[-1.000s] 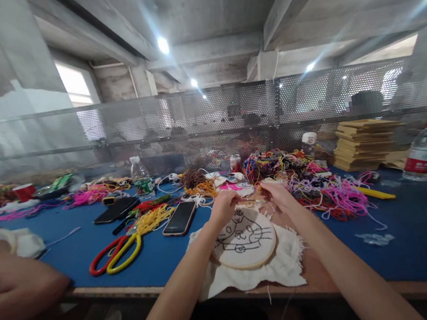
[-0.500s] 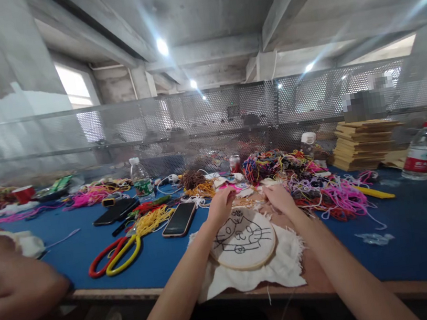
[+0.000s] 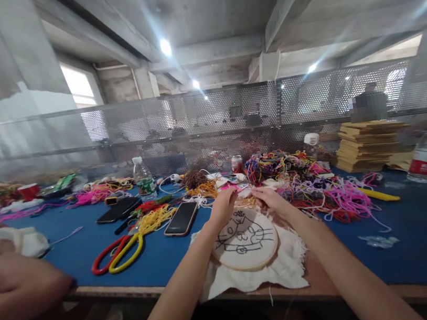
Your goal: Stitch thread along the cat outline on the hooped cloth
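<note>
Just beyond the embroidery hoop (image 3: 246,256), my left hand (image 3: 223,207) and my right hand (image 3: 270,201) are raised close together, fingertips pinched and facing each other. Whatever they pinch is too small to make out. The hoop lies on the table edge between my forearms, stretched with white cloth (image 3: 250,283) whose frayed edges spread around it. A cat's face in dark lines covers the stretched cloth. Behind my hands lies a heap of tangled coloured yarn (image 3: 274,166), and purple and pink yarn (image 3: 341,197) spreads to the right.
Left of the hoop lie a phone (image 3: 181,219), scissors with red and yellow handles (image 3: 126,254) and yellow yarn (image 3: 156,218). Water bottles (image 3: 145,180) stand on both sides. A stack of brown envelopes (image 3: 368,146) rises at the right. Another person's arm (image 3: 20,287) rests at far left.
My right hand has moved left, nearer to my left hand, and the gap between the fingertips has narrowed. The view has shifted slightly. The hoop stays in place on the table.
</note>
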### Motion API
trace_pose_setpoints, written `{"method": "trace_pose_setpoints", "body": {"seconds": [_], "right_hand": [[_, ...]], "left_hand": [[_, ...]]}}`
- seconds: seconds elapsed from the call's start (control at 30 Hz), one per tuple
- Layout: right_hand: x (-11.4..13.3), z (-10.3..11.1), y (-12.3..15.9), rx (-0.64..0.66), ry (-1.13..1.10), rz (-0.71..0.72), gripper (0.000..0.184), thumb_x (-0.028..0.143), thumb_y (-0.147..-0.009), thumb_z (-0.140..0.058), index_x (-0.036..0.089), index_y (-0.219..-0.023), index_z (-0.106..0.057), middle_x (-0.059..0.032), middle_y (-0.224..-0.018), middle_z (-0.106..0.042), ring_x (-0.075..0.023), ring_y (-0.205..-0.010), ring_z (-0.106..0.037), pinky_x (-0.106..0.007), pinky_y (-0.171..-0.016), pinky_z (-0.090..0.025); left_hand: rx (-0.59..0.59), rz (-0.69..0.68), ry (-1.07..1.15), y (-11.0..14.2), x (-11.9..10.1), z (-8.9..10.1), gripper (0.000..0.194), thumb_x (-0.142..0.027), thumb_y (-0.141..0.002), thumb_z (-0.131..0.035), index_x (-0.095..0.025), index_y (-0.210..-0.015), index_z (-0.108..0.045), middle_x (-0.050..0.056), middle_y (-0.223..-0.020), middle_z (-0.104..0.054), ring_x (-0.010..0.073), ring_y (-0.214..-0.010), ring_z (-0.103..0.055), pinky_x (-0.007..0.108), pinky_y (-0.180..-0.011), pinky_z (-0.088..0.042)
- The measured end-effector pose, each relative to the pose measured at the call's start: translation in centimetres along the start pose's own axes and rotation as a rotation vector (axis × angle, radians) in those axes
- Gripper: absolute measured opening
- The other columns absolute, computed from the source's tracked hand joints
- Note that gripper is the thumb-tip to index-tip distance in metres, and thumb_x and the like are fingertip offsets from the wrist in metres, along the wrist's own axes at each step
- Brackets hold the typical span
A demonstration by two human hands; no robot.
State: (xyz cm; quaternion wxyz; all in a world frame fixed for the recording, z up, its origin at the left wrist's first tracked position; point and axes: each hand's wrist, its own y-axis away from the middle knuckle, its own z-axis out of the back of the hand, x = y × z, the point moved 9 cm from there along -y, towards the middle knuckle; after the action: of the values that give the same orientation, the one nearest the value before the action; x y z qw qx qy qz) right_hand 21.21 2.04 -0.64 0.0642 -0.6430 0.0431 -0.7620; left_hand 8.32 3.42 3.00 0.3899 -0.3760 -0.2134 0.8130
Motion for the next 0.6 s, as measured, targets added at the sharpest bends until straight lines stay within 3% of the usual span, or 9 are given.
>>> {"method": "trace_pose_setpoints", "body": {"seconds": [0.13,0.23,0.43,0.5,0.6], "right_hand": [[-0.9,-0.2,-0.1,-0.033,0.078,-0.010,0.022,0.037,-0.078,-0.049,0.017,-0.074,-0.056,0.0076,-0.042,-0.041,-0.0064,-0.035,-0.034,-0.019,-0.037,-0.024],[-0.8,-1.8,0.0,0.046,0.133,0.003,0.017,0.029,-0.077,-0.047,0.016,-0.075,-0.057,0.0074,-0.042,-0.042,-0.0061,-0.035,-0.033,-0.019,-0.037,-0.023],[-0.5,-4.4,0.4,0.164,0.177,0.033,0.015,0.029,-0.076,-0.048,0.016,-0.076,-0.056,0.0074,-0.043,-0.043,-0.0062,-0.036,-0.034,-0.019,-0.037,-0.025],[-0.4,-4.6,0.5,0.180,0.184,0.049,0.016,0.030,-0.077,-0.047,0.017,-0.075,-0.056,0.0075,-0.042,-0.042,-0.0064,-0.035,-0.033,-0.019,-0.037,-0.024],[0.0,-4.1,0.4,0.137,0.194,0.081,0.019,0.033,-0.078,-0.046,0.018,-0.068,-0.053,0.0072,-0.040,-0.041,-0.0070,-0.035,-0.034,-0.020,-0.037,-0.023]], "left_hand": [[-0.056,0.085,0.196,-0.3,-0.5,0.7,0.022,-0.031,-0.086,-0.043,-0.014,-0.092,-0.057,0.004,-0.081,-0.058,0.0129,-0.073,-0.051,0.023,-0.069,-0.039],[-0.073,0.153,0.391,-0.3,-1.1,1.1,0.023,-0.035,-0.080,-0.052,-0.013,-0.084,-0.057,0.000,-0.071,-0.053,0.0094,-0.065,-0.046,0.020,-0.061,-0.036],[0.151,0.340,0.723,0.2,-1.4,-0.9,0.033,-0.044,-0.069,-0.063,-0.011,-0.066,-0.056,-0.007,-0.047,-0.037,0.0033,-0.041,-0.029,0.018,-0.041,-0.019],[0.135,0.399,0.805,0.3,-0.8,-1.0,0.035,-0.044,-0.066,-0.065,-0.012,-0.061,-0.053,-0.008,-0.044,-0.035,0.0017,-0.037,-0.025,0.018,-0.039,-0.015],[0.021,0.484,0.940,0.3,0.7,-0.7,0.035,-0.044,-0.064,-0.068,-0.014,-0.063,-0.050,-0.008,-0.044,-0.039,0.0002,-0.032,-0.023,0.018,-0.035,-0.011]]}}
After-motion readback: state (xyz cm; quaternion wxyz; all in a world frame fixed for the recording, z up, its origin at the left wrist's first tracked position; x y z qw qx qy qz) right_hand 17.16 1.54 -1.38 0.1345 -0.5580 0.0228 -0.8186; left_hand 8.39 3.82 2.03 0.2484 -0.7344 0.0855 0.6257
